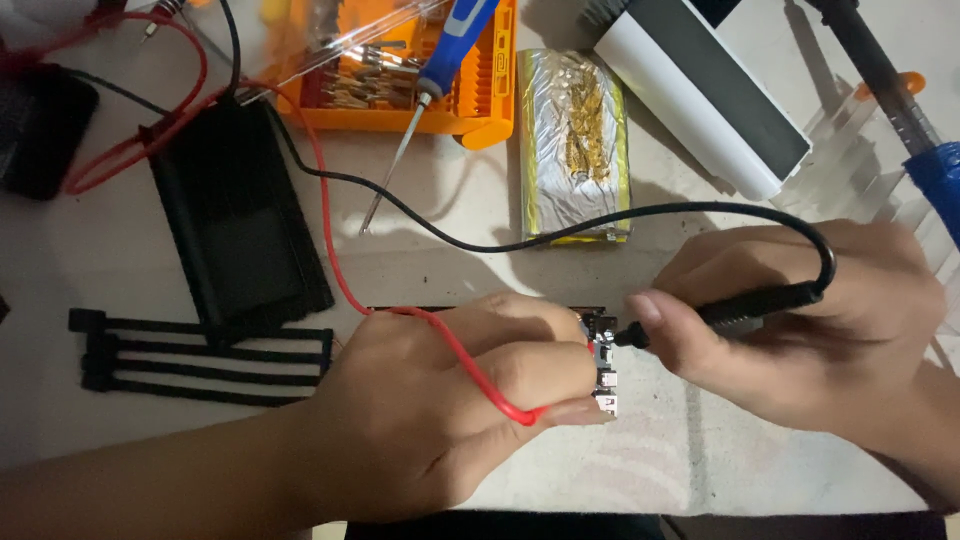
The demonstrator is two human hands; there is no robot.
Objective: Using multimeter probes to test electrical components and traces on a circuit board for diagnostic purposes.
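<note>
My left hand (440, 400) is closed around a red test probe, with its red lead (330, 230) looping over my fingers. The probe tip is hidden at a small circuit board (604, 352) with white connectors. My right hand (800, 320) pinches a black test probe (740, 305) and presses its tip against the same board from the right. The black lead (560, 225) curves back across the table.
A silver foil-wrapped battery pack (573, 145) lies behind the board. An orange bit case (400, 70) with a blue screwdriver (440, 70) sits at the back. A black housing (240, 220) and black slotted frame (200, 355) lie left; a white-grey case (710, 90) and a blue tool handle (935, 180) lie right.
</note>
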